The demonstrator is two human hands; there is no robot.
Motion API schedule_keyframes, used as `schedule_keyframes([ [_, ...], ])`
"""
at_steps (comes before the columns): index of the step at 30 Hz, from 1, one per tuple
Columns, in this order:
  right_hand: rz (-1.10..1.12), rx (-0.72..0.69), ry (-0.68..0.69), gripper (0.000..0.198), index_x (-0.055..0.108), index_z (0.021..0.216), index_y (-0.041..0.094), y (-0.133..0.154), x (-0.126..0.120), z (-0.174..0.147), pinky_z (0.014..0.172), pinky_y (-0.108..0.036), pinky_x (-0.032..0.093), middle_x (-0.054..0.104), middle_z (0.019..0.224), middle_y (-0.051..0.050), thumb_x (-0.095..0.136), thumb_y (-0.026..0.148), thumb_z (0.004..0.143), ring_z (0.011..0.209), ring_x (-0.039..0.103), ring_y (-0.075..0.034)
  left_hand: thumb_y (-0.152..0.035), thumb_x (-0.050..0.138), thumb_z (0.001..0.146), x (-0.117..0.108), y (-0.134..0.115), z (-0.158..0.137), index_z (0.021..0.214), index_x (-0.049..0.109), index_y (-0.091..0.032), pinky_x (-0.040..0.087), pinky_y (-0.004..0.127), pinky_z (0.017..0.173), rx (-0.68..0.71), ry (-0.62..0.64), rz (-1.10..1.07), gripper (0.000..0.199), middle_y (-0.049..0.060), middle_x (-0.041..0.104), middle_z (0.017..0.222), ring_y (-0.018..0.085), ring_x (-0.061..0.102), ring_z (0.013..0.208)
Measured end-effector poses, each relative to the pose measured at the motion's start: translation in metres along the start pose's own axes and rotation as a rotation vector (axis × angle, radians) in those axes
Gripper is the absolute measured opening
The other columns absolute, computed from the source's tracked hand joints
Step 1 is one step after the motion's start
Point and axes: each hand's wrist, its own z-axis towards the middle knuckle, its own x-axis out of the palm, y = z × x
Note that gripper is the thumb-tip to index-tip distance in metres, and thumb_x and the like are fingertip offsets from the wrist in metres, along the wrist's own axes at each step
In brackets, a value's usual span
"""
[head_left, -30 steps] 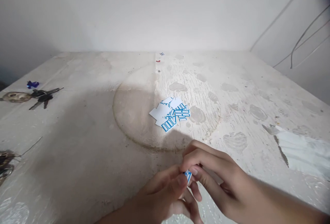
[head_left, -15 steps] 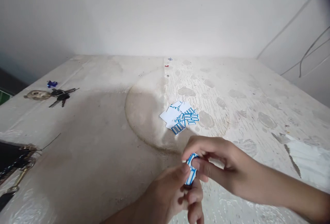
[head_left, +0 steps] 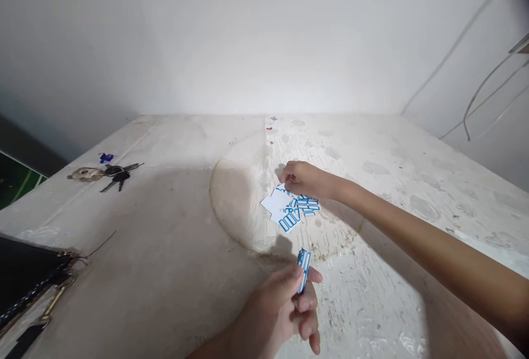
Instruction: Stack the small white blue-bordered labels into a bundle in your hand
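Blue/wht bundle [head_left: 305,266]: 1, lower ctr of frame, pinched betw. thumb & fingers of L hand [head_left: 283,306], other fingers loosely bent. R hand [head_left: 305,178]: mid-frame, has left bundle for far edge of paper pile [head_left: 285,207]; fingers curled, can't tell if gripping a pc. Upshot, prob.: L alone keeps bundle, R freed for pile. Keys [head_left: 118,172]: left of frame.

On the pale table [head_left: 173,276], a bunch of keys [head_left: 113,172] with a beige fob [head_left: 86,174] is being seen at nine o'clock, just short of a shiny blue scrap [head_left: 106,158], while a black case [head_left: 27,276] is being cut off by the view's edge at eight. At twelve, a small red scrap [head_left: 269,128] is being seen near the white wall [head_left: 248,50]; thin cables [head_left: 475,97] are being shown at half past two.
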Motion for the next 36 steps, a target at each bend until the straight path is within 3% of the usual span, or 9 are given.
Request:
schedule_keyframes([
  [8,0.036,0.068,-0.031,0.008,0.055,0.073,0.013,-0.006,0.003,-0.005,0.054,-0.023,0.036,0.051,0.067,0.001,0.057,0.004,0.073,0.059,0.046,-0.011,-0.056,0.071,0.061,0.002,0.0,0.0,0.087,0.056,-0.014,0.043,0.024,0.045,-0.042,-0.017,0.047,0.052,-0.007,0.043,0.055,0.005,0.041,0.039],
  [17,0.232,0.162,-0.118,0.006,0.059,0.083,0.01,-0.025,0.001,-0.012,0.056,-0.023,0.044,0.055,0.068,0.001,0.055,0.015,0.085,0.059,0.052,-0.01,-0.059,0.075,0.05,0.002,-0.002,0.004,0.087,0.057,-0.014,0.042,0.025,0.041,-0.07,-0.085,0.064,0.061,-0.007,0.045,0.052,0.006,0.039,0.036],
  [24,0.33,0.237,-0.148,0.013,0.06,0.078,0.01,-0.027,0.001,-0.011,0.05,-0.02,0.042,0.054,0.065,0.001,0.055,0.019,0.086,0.053,0.049,-0.008,-0.06,0.075,0.047,0.007,-0.005,0.003,0.086,0.057,-0.014,0.041,0.025,0.04,-0.078,-0.124,0.082,0.063,-0.007,0.046,0.051,0.006,0.039,0.036],
  [28,0.424,0.257,-0.136,0.006,0.062,0.081,0.009,-0.026,0.004,-0.009,0.045,-0.02,0.039,0.053,0.059,0.002,0.059,0.014,0.078,0.048,0.049,-0.008,-0.06,0.074,0.05,0.009,-0.003,0.001,0.086,0.058,-0.013,0.041,0.025,0.041,-0.059,-0.124,0.085,0.062,-0.006,0.046,0.052,0.006,0.038,0.037],
  [31,0.466,0.25,-0.211,0.009,0.063,0.079,0.009,-0.024,0.003,-0.009,0.048,-0.023,0.04,0.057,0.061,-0.001,0.058,0.011,0.072,0.052,0.051,-0.011,-0.058,0.074,0.052,0.008,-0.004,0.002,0.086,0.058,-0.013,0.041,0.025,0.041,-0.045,-0.118,0.073,0.059,-0.006,0.046,0.052,0.006,0.039,0.037],
  [36,0.508,0.19,-0.404,0.013,0.063,0.083,0.011,-0.007,-0.015,-0.026,0.056,-0.026,0.04,0.059,0.07,-0.004,0.057,0.018,0.074,0.058,0.05,-0.012,-0.055,0.073,0.057,0.003,-0.01,0.002,0.087,0.058,-0.014,0.042,0.025,0.042,-0.034,-0.065,-0.003,0.053,-0.006,0.048,0.052,0.007,0.041,0.037],
])
